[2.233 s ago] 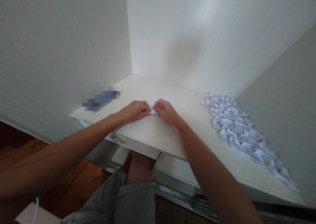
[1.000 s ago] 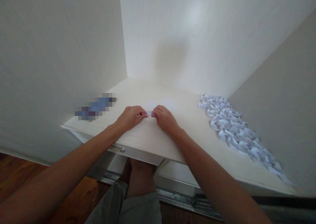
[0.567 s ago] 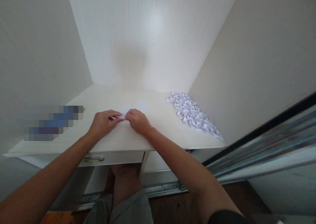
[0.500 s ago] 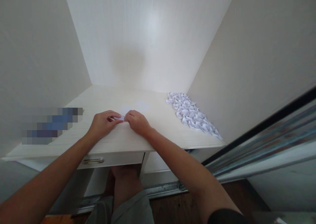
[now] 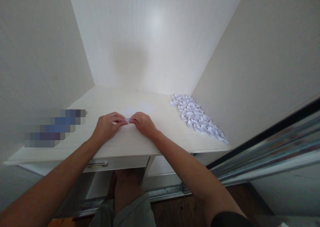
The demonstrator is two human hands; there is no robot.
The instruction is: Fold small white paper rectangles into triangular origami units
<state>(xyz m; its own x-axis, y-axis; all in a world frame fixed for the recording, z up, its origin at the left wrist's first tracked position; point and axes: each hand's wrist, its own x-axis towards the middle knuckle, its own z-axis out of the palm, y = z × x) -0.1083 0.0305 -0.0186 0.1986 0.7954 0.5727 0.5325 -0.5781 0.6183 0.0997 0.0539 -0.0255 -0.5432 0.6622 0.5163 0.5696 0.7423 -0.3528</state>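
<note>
My left hand [image 5: 108,126] and my right hand [image 5: 143,124] meet at the middle of a pale wooden desktop [image 5: 160,137]. Both pinch a small folded piece of white paper [image 5: 127,120] between their fingertips, pressed down on the desk. Most of the paper is hidden by my fingers. Just beyond my hands lie a few flat white paper sheets [image 5: 138,108], hard to tell from the desk.
A long pile of several folded white paper pieces [image 5: 197,117] runs along the right wall. A blurred blue object [image 5: 53,128] lies at the desk's left. White walls close in on three sides. A drawer handle [image 5: 97,165] and my knees show below the desk edge.
The view swung to the right, bringing a sliding door frame into sight. My hands stayed together on the small paper, with my fingers shifting slightly along it.
</note>
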